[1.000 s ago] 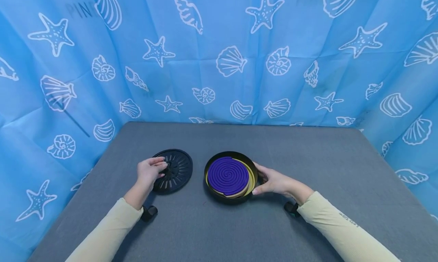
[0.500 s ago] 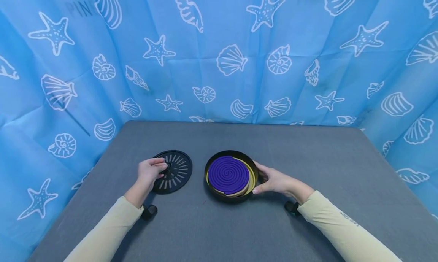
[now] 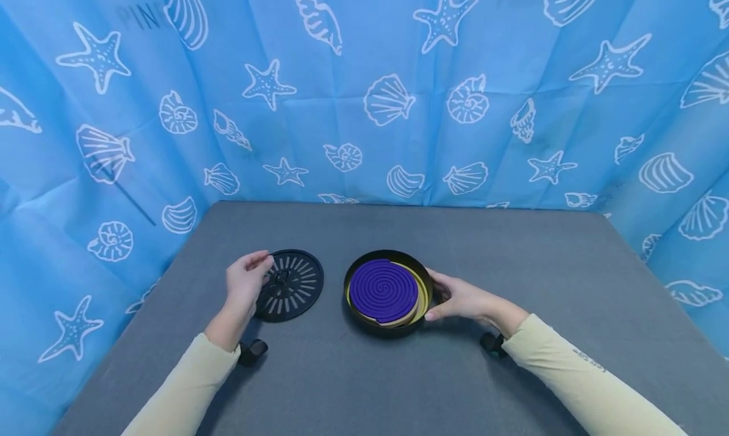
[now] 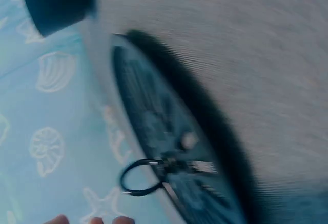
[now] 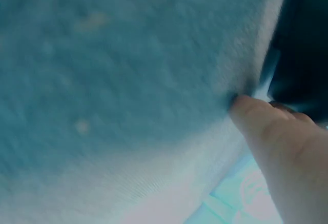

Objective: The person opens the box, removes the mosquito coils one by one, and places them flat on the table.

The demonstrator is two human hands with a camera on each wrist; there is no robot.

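In the head view my left hand (image 3: 245, 283) is raised beside a black slotted lid (image 3: 302, 300), which lies on the table. A small ring handle (image 4: 141, 177) stands up from the lid's middle. In the left wrist view my fingertips (image 4: 123, 220) show below the ring, apart from it. My right hand (image 3: 458, 297) holds the right side of a round black tin (image 3: 355, 325), thumb at the near side and fingers behind. Inside the tin lies a purple spiral mosquito coil (image 3: 383, 290), over yellow and tan layers (image 3: 422, 290) that show at its right edge.
Both things are on a grey cloth-covered table (image 3: 353, 385), the lid left of the tin with a gap between them. A blue curtain (image 3: 342, 62) with white shells and starfish hangs behind and along the sides. Black straps with cameras (image 3: 252, 352) sit at both wrists.
My left hand has let go of the lid's ring handle and moved slightly up and left from it. The right hand stays at the tin. The head view has shifted a little.
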